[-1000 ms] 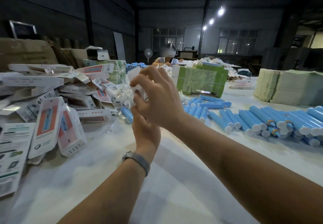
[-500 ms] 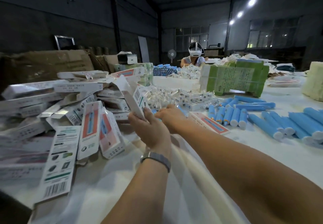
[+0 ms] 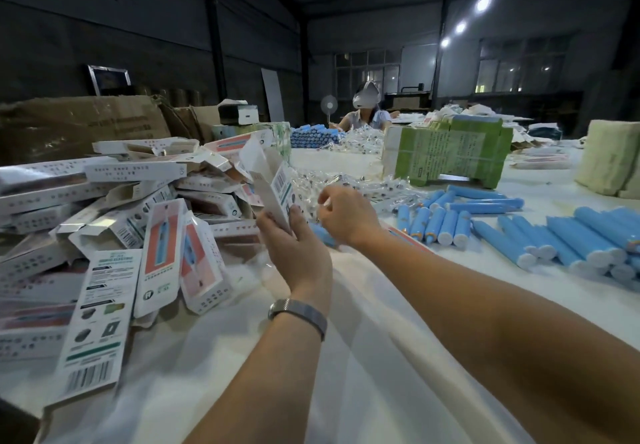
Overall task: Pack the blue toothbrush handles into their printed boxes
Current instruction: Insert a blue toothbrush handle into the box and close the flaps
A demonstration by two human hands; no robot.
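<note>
Lying in rows across the right side of the white-covered table [image 3: 363,367]: blue toothbrush handles [image 3: 568,242], smooth pale-blue cylinders with flat white end caps, some side by side, some stacked over one another. Standing closer to the middle, a short row [image 3: 433,225] with caps facing forward, and two more lying crosswise just behind.

Gripping one printed box [image 3: 275,197] near its lower end: left hand [image 3: 294,253], fingers and thumb curled around the narrow white carton, holding it upright and slightly tilted, barcode side showing, top flap sticking open. Wearing a metal-band watch [image 3: 299,312] on that wrist.

Hovering just beside the box: right hand [image 3: 346,216], fingers curled inward; hard telling whether pinching anything. Showing just below this hand, one blue handle [image 3: 323,234], partly hidden.

Piling up on the left: a heap of printed boxes [image 3: 138,208], white with a pink panel picturing the blue handle, some with end flaps open, contents not showing.

Sitting behind the hands: clear small packets [image 3: 349,183] and a green-and-white carton block [image 3: 446,152].
</note>
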